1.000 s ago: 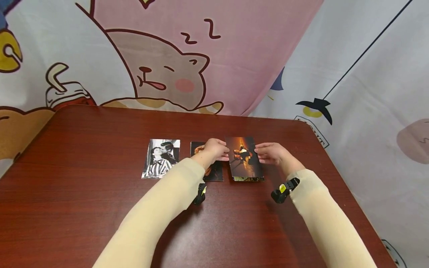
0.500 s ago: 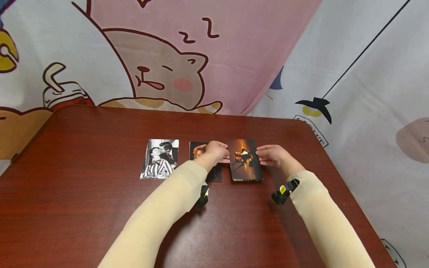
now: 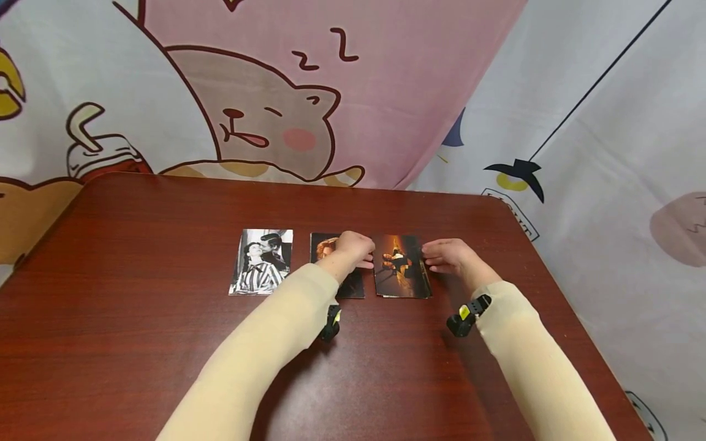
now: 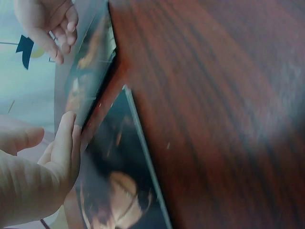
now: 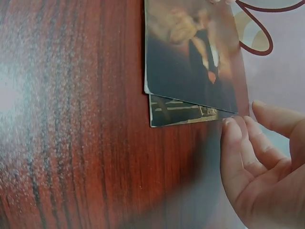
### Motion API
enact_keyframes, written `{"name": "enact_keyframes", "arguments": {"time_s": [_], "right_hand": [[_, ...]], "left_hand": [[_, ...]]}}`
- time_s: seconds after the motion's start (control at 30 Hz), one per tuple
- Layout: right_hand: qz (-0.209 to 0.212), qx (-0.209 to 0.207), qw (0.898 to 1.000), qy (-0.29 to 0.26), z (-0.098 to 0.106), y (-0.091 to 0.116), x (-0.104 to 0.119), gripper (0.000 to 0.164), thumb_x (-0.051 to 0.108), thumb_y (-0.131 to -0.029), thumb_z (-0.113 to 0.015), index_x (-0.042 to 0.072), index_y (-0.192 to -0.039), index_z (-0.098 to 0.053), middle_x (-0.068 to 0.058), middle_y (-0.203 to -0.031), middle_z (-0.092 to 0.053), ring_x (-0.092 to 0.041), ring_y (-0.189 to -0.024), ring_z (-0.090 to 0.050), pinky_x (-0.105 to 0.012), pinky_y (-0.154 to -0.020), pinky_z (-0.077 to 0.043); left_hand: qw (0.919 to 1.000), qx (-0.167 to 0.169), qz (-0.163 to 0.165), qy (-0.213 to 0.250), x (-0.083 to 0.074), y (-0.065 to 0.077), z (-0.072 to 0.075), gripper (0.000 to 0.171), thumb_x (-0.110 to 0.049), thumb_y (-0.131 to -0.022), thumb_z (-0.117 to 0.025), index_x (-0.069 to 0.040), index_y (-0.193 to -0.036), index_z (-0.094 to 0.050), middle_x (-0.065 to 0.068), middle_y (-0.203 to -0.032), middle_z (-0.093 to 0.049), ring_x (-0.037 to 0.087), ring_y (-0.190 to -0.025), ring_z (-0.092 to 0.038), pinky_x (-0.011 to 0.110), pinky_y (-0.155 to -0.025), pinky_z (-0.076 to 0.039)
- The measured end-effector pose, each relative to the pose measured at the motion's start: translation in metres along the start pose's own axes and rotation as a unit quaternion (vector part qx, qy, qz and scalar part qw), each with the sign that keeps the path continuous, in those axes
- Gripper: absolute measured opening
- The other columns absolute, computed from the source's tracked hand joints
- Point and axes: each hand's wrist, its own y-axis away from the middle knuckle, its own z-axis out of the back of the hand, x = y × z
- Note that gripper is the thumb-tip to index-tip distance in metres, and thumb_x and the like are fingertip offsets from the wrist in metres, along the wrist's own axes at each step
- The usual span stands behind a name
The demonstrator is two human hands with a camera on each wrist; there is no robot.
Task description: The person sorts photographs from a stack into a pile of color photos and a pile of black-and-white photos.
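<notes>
A small stack of photo cards [image 3: 399, 266] lies on the table, topped by a dark picture with an orange glow. My left hand [image 3: 354, 248] is at the stack's left edge, its fingers straight and their tips right at the edge in the left wrist view. Off the right side, my right hand [image 3: 448, 254] has loosely bent fingers, with fingertips close to the corner of a lower card [image 5: 176, 112] in the right wrist view. That lower card juts out from under the top card [image 5: 186, 67]. Under my left hand and wrist, a dark portrait photo [image 3: 325, 246] is partly hidden.
Further left on the reddish-brown table [image 3: 138, 294] lies a black-and-white photo [image 3: 261, 263] of two people. A cartoon-printed cloth [image 3: 419, 79] hangs behind the table. Each wrist wears a black camera, the right one [image 3: 466, 315] beside the sleeve cuff.
The top card has come down and shifted slightly left and nearer on the stack. A lower card's edge now shows on the right, and a small gap separates my right fingertips from the top card.
</notes>
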Motion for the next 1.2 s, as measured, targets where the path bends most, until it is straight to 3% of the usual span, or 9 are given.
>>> {"name": "enact_keyframes", "arguments": {"time_s": [0.3,0.5,0.63,0.73,0.83,1.07,1.2], "right_hand": [[0.008,0.006,1.000,0.014,-0.011,0.001,0.010,0.045,0.019,-0.097,-0.051,-0.005,-0.135,-0.044,-0.007,-0.102,-0.062,-0.005,-0.071,-0.061,-0.017,-0.066,-0.057],[0.014,0.020,1.000,0.004,-0.025,-0.002,0.018,0.045,0.020,-0.096,-0.053,-0.005,-0.132,-0.045,-0.004,-0.095,-0.063,-0.004,-0.069,-0.061,-0.017,-0.066,-0.058],[0.026,0.034,0.999,0.002,-0.035,-0.003,0.022,0.044,0.018,-0.096,-0.052,-0.006,-0.132,-0.045,0.000,-0.088,-0.063,-0.004,-0.069,-0.061,-0.018,-0.068,-0.058],[0.030,0.040,0.999,0.004,-0.043,-0.003,0.025,0.044,0.018,-0.096,-0.052,-0.006,-0.132,-0.045,-0.001,-0.089,-0.062,-0.005,-0.070,-0.061,-0.018,-0.068,-0.058],[0.027,0.041,0.999,-0.004,-0.052,-0.004,0.028,0.045,0.018,-0.095,-0.055,-0.005,-0.132,-0.046,-0.003,-0.093,-0.062,-0.005,-0.069,-0.062,-0.018,-0.065,-0.058],[0.022,0.056,0.998,-0.014,-0.073,-0.006,0.033,0.043,0.017,-0.094,-0.055,-0.004,-0.131,-0.047,-0.012,-0.105,-0.062,-0.006,-0.069,-0.062,-0.019,-0.064,-0.059],[0.022,0.062,0.998,-0.014,-0.082,-0.005,0.036,0.042,0.017,-0.094,-0.056,-0.003,-0.130,-0.049,-0.014,-0.110,-0.061,-0.007,-0.072,-0.063,-0.020,-0.067,-0.059]], "left_hand": [[1.0000,-0.002,-0.001,0.005,-0.013,0.006,0.034,0.034,-0.008,-0.096,-0.045,0.006,-0.127,-0.051,0.023,-0.123,-0.059,0.033,-0.109,-0.061,0.039,-0.088,-0.057],[0.9999,-0.010,-0.001,0.007,-0.013,0.008,0.054,0.036,-0.006,-0.095,-0.046,0.007,-0.128,-0.050,0.024,-0.124,-0.058,0.034,-0.110,-0.061,0.037,-0.089,-0.056],[0.9999,0.000,0.002,-0.012,-0.012,0.009,0.068,0.040,-0.004,-0.093,-0.050,0.005,-0.131,-0.048,0.023,-0.125,-0.056,0.027,-0.094,-0.064,0.033,-0.086,-0.058],[0.9997,0.007,0.005,-0.021,-0.011,0.010,0.076,0.041,-0.003,-0.092,-0.051,0.005,-0.132,-0.047,0.022,-0.127,-0.055,0.017,-0.078,-0.063,0.032,-0.084,-0.058],[0.9997,0.006,0.008,-0.025,-0.010,0.010,0.084,0.042,-0.004,-0.092,-0.051,0.005,-0.132,-0.047,0.023,-0.128,-0.054,0.012,-0.072,-0.061,0.032,-0.084,-0.059],[0.9997,0.008,0.022,-0.009,-0.005,0.014,0.098,0.043,-0.001,-0.093,-0.048,0.007,-0.135,-0.042,0.027,-0.129,-0.052,0.028,-0.099,-0.061,0.035,-0.093,-0.055],[0.9996,0.002,0.028,-0.009,-0.002,0.015,0.105,0.042,-0.001,-0.093,-0.047,0.008,-0.134,-0.042,0.028,-0.129,-0.052,0.028,-0.099,-0.061,0.033,-0.089,-0.056]]}}
